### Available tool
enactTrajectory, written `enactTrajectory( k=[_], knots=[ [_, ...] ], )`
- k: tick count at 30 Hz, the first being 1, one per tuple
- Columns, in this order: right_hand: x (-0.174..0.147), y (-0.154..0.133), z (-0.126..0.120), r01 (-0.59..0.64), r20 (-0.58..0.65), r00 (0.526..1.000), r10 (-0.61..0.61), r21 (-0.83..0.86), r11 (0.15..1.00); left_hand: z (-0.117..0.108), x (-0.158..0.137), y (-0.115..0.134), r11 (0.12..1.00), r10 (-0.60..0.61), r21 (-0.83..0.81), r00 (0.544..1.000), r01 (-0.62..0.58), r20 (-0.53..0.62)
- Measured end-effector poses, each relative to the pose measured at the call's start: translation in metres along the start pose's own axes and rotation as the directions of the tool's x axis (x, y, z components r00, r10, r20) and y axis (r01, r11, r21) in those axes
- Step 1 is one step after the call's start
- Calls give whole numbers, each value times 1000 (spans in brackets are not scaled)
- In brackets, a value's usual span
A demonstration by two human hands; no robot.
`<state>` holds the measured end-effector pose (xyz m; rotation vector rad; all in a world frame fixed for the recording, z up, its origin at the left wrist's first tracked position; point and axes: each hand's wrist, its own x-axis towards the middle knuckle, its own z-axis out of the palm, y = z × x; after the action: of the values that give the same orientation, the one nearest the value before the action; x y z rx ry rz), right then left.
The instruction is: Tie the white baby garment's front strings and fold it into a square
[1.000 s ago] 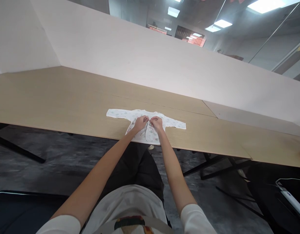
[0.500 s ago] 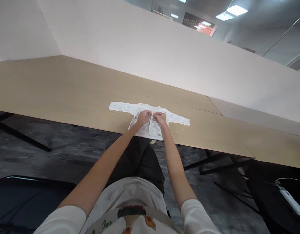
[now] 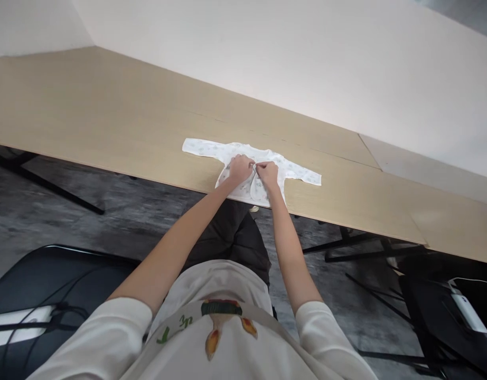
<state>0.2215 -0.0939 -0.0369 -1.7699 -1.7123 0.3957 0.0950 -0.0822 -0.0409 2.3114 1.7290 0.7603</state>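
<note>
A small white baby shirt [image 3: 301, 173] with a faint print lies spread on the wooden table, its long sleeves stretched out to both sides and its hem by the front edge. Over the middle of its front, my left hand [image 3: 241, 168] is closed in a pinch on the cloth. Close beside it, my right hand [image 3: 267, 172] pinches the edge of the front flap. The fingertips of both hands nearly meet at the front opening. Whatever fastening may lie between them is too small to make out.
The long wooden table [image 3: 128, 121] runs across the view, with a white partition [image 3: 243, 63] behind it. A black chair [image 3: 89, 269] with cables and a white object stands at lower left. Another black chair [image 3: 421, 306] at right holds a white power strip [image 3: 469, 312].
The camera view has tilted down, so the table and shirt appear higher. Both hands stay at the shirt's front opening, and their fingertips have come closer together.
</note>
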Motion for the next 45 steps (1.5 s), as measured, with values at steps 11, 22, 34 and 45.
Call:
enactTrajectory(
  k=[11,22,34,45],
  knots=[
    [-16,-2,0,154,62,988,-142,-297,942,-8,-12,-7,980,179,81,981,-184,71],
    [-13,0,5,50,20,999,-47,-228,972,-12,-22,-6,960,241,123,966,-251,89],
    [-14,-2,3,13,-29,999,-19,-202,979,-8,-18,-9,970,227,79,972,-231,59],
    [-15,2,0,18,-53,998,-21,-52,998,-10,-16,-13,986,164,-16,986,-163,34]
  ],
)
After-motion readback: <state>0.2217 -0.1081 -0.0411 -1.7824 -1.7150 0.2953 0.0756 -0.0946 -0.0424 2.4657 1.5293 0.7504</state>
